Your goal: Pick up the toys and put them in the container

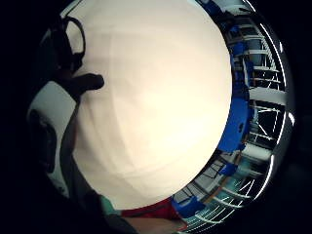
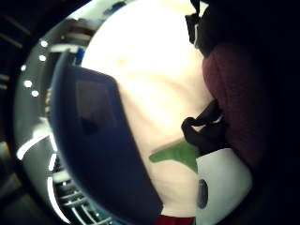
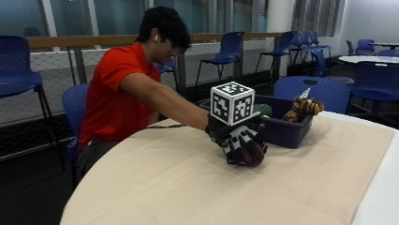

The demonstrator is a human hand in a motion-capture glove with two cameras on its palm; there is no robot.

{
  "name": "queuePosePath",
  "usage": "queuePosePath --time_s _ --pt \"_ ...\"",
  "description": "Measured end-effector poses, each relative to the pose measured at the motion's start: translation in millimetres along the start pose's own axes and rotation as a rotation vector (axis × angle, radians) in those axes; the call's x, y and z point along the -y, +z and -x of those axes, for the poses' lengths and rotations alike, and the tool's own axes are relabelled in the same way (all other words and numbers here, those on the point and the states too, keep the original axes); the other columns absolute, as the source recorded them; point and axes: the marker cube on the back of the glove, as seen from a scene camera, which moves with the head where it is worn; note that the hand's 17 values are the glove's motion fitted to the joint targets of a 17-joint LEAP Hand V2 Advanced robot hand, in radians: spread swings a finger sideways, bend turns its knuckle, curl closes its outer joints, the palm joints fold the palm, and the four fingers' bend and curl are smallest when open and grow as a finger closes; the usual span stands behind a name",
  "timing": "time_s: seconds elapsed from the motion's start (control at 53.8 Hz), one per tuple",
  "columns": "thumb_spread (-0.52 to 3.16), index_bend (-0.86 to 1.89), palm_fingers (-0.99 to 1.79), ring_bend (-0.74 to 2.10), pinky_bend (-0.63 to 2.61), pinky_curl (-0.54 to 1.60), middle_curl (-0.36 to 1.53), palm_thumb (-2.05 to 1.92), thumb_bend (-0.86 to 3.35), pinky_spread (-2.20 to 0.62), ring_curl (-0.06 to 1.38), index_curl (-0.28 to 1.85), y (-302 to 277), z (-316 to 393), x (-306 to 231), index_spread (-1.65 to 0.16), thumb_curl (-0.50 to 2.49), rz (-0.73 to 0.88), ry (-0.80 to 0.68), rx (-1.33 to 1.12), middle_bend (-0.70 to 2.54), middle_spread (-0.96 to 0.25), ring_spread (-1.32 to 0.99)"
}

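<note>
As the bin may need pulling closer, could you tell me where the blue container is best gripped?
Probably the blue container by its near long wall, hooked over the rim from above: the top is open, and the striped toy crowds the far end.

A round table (image 3: 187, 187), covered by a beige cloth (image 3: 299, 178), carries the things. A blue container (image 3: 284, 131) sits on the cloth just beyond the gloved right hand (image 3: 243, 140), on its far side from the person. A dark red toy (image 3: 254, 158) touches the cloth under that hand's curled fingers. In the thumb-side palm view something green (image 2: 180, 154) lies on the cloth beside the hand.
</note>
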Motion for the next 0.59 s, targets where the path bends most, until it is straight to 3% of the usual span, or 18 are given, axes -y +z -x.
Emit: queuePosePath --time_s 0.149,0.335,0.595 --pt "1.18 0.20 0.80 0.83 1.10 0.31 0.28 0.62 0.21 -0.44 0.42 0.31 -31 -14 -32 -0.40 0.57 0.013 -0.054 -0.027 0.34 -0.32 -0.45" --pt "1.04 0.19 0.86 0.80 1.03 0.32 0.32 0.66 0.19 -0.45 0.42 0.35 -111 -13 -64 -0.42 0.67 -0.085 -0.148 -0.081 0.34 -0.38 -0.50" --pt "0.87 0.21 1.01 0.78 0.91 0.32 0.37 0.61 0.12 -0.46 0.44 0.43 -176 58 -108 -0.43 0.79 -0.144 -0.298 0.011 0.34 -0.42 -0.52"
